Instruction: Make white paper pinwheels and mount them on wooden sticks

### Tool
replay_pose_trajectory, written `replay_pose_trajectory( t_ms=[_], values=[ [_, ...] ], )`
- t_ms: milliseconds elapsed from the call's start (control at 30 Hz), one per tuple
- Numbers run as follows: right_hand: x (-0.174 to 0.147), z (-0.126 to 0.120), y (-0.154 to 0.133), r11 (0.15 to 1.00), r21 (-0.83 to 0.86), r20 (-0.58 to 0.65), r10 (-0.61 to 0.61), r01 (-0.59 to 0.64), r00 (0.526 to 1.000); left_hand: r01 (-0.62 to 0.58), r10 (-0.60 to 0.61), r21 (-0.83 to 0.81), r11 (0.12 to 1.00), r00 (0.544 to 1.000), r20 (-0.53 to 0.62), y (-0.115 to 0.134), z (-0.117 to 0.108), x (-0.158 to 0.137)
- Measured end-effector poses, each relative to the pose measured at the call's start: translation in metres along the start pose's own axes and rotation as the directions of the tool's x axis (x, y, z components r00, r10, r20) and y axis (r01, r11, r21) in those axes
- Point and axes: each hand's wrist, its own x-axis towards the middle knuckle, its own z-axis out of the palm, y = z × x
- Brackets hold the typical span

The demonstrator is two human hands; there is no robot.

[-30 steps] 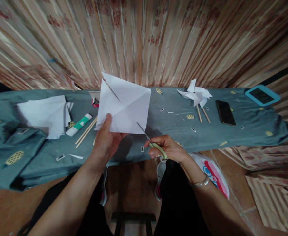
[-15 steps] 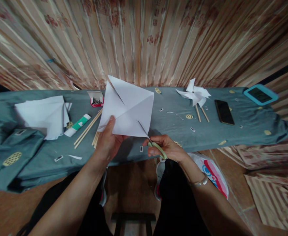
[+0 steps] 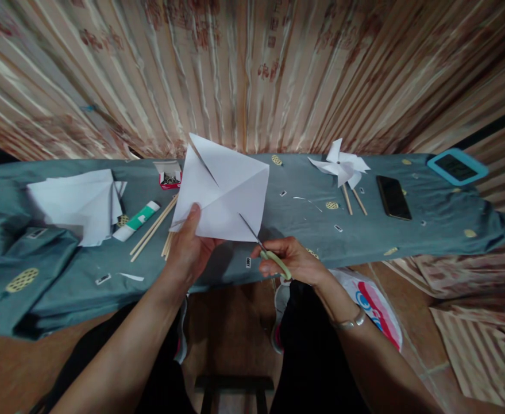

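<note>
A white square sheet of paper (image 3: 235,198), creased along its diagonals, is held up over the table by my left hand (image 3: 192,241), thumb on top and fingers underneath. A slit runs in from its upper left corner towards the middle. My right hand (image 3: 289,259) is closed round the pale green handles of a pair of scissors (image 3: 277,263). The scissor blades lie across the paper's lower right corner and point towards its centre. Just left of the paper lie several wooden sticks (image 3: 153,229) and a small red box of metal pins (image 3: 169,176).
On the grey-green cloth (image 3: 295,230) are a stack of white paper (image 3: 75,201), a green and white glue tube (image 3: 137,220), paper pinwheels (image 3: 340,165) on sticks, a phone (image 3: 393,196) and a blue-framed device (image 3: 458,168). A plastic bag (image 3: 375,307) lies on the floor at right.
The scissors have shifted very slightly inward along the lower right corner of the paper. My left hand and the paper stay almost where they were.
</note>
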Motion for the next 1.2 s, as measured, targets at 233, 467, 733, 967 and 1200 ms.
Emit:
replay_pose_trajectory(
  t_ms=[233,467,733,967,1200],
  values=[
    [0.0,0.0015,-0.0025,1.0,0.004,-0.008,0.006,-0.006,1.0,-0.004,0.004,-0.007,1.0,1.0,0.005,0.0001,0.0008,-0.0007],
    [-0.0007,0.0017,-0.0051,1.0,-0.02,-0.032,0.012,-0.013,0.999,0.072,-0.073,0.041,0.997,0.997,0.022,-0.0036,0.0039,-0.0073],
    [0.0009,0.0012,-0.0015,1.0,-0.004,-0.016,-0.022,0.022,1.0,0.073,-0.074,0.026,0.997,0.997,0.02,-0.0041,0.005,-0.0078],
    [0.0027,0.0011,0.0024,1.0,0.0,-0.04,-0.008,0.008,0.999,0.053,-0.053,0.01,0.999,0.998,0.019,-0.0045,0.0039,-0.0061],
    [0.0016,0.0036,-0.003,1.0,-0.004,-0.051,-0.015,0.014,0.999,0.074,-0.075,0.066,0.995,0.997,0.012,-0.0053,0.0033,-0.0072]
  ],
)
